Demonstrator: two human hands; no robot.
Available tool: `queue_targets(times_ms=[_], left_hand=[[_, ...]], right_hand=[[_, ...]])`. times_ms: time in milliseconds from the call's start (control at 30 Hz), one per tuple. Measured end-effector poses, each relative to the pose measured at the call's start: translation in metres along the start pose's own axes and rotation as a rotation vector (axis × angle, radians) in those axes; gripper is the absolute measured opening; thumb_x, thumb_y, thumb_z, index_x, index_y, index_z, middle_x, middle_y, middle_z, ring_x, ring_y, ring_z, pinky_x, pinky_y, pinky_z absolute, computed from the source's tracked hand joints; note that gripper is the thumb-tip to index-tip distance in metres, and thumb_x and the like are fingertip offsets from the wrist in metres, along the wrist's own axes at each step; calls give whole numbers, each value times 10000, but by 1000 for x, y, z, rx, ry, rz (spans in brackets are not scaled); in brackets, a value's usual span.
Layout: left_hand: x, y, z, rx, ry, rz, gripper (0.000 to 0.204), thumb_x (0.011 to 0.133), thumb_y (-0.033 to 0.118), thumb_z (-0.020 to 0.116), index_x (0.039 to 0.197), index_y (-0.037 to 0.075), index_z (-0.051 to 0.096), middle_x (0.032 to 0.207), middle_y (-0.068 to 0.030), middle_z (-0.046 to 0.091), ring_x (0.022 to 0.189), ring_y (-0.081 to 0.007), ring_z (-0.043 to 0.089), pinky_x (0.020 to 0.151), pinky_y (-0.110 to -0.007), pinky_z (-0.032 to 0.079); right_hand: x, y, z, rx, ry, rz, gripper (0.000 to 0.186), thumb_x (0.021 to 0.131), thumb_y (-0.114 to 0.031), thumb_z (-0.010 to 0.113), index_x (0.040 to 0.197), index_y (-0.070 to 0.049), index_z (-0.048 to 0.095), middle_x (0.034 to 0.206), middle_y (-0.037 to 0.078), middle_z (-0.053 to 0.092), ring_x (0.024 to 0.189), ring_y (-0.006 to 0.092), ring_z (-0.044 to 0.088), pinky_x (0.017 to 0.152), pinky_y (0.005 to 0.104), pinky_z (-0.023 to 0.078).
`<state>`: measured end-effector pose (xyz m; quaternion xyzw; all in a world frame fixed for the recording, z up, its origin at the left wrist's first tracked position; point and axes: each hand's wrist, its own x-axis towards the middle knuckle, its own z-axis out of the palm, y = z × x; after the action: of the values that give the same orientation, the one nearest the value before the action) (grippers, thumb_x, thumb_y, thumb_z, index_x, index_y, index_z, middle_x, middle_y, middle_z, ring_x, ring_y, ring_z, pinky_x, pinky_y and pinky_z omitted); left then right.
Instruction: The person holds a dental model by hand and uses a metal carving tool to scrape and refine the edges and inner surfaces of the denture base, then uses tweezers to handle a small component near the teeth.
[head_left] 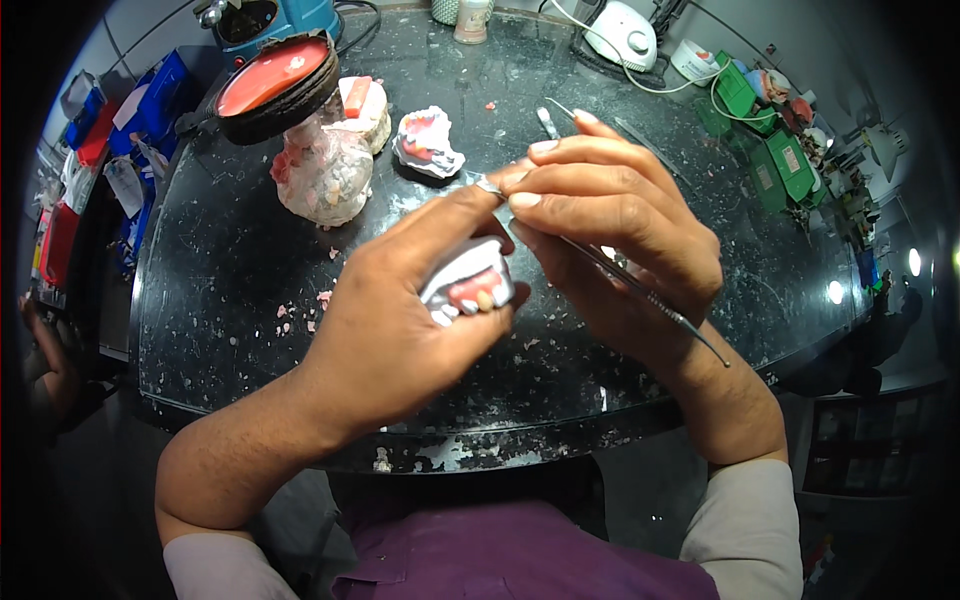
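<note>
My left hand (385,290) is wrapped round a white plaster dental model (462,266) with pink wax and several teeth on the side turned toward me. Between the fingers and thumb of my right hand (635,225) is a thin metal dental carver (655,300). Its hooked end points down to the right, beyond my palm. The other end reaches my left fingertips just above the model; whether it touches them I cannot tell. Beyond my hands, a second plaster dental model (428,142) with pink wax lies on the black table.
A round dish of red wax (275,82) tops a wax-crusted stand (325,180) at left. Behind it sits a pale round block (372,115). Slim tools (547,122) lie beyond my right hand. A white dial unit (622,38) and green bins (785,170) line the back right.
</note>
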<state>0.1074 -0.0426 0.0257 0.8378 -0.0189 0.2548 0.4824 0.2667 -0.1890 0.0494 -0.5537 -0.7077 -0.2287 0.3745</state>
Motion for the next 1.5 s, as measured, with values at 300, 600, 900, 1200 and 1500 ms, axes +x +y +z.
queue_targets(times_ms=[300, 600, 900, 1200, 1500], left_hand=[[6, -7, -3, -75, 96, -32, 268, 901, 24, 688, 1157, 27, 610, 1029, -102, 643, 934, -165, 655, 838, -306, 515], [4, -4, -7, -112, 15, -89, 262, 926, -21, 572, 1187, 2, 573, 1077, -33, 595, 998, -77, 560, 893, -237, 461], [4, -3, -7, -69, 1, -100, 258, 922, -23, 561, 1179, -8, 577, 1064, -40, 608, 997, -83, 570, 891, -241, 470], [3, 1, -9, -82, 10, -151, 327, 889, -30, 582, 1212, -42, 628, 1140, -98, 660, 1078, -144, 630, 961, -288, 496], [2, -3, -4, -170, 101, -151, 276, 839, 5, 623, 1111, -7, 666, 1006, -143, 663, 907, -222, 697, 814, -322, 542]], right_hand=[[-10, -14, 19, 404, 165, 174, 276, 783, 59, 828, 1020, -28, 716, 1007, 116, 766, 945, 240, 778, 854, 342, 625], [-12, -26, 10, 381, 2, 231, 391, 809, 172, 752, 1130, -5, 615, 1097, 195, 726, 1077, 303, 743, 924, 401, 633], [-11, -26, 9, 360, 1, 222, 360, 811, 157, 764, 1116, -6, 664, 1106, 188, 736, 1053, 284, 751, 893, 370, 627], [-10, -25, 12, 337, 5, 179, 318, 838, 120, 772, 1115, -7, 682, 1090, 187, 752, 1009, 272, 763, 851, 350, 634], [-8, -23, 13, 311, -5, 151, 313, 825, 99, 793, 1096, -23, 695, 1056, 174, 768, 953, 269, 779, 813, 352, 638]])
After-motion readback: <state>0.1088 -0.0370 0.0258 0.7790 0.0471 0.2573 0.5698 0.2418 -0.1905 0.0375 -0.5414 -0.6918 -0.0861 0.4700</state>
